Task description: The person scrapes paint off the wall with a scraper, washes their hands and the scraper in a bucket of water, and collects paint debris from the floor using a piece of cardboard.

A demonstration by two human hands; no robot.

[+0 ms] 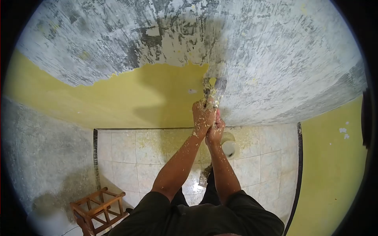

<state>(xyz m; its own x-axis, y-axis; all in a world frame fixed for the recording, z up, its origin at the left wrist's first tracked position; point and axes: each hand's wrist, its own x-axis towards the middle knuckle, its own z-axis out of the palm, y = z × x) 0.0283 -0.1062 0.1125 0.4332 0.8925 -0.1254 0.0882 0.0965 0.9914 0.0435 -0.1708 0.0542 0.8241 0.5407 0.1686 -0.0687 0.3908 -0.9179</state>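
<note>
Both of my hands grip one scraper (214, 85), its wide blade against the wall where yellow paint (169, 88) meets the scraped grey-white surface (260, 63). My left hand (203, 116) is wrapped round the tool close to the blade. Just below and to the right, my right hand (215, 129) is closed round the lower part of the handle, where a bit of red shows. Yellow paint flakes stick to the blade, both hands and my forearms. Most of the handle is hidden by my fingers.
Below the wall, paint crumbs lie on the tiled floor (147, 147). A round whitish container (228, 148) stands near the wall base, right of my hands. A wooden stool (103, 208) is at lower left. Side walls rise left (43, 137) and right (334, 165).
</note>
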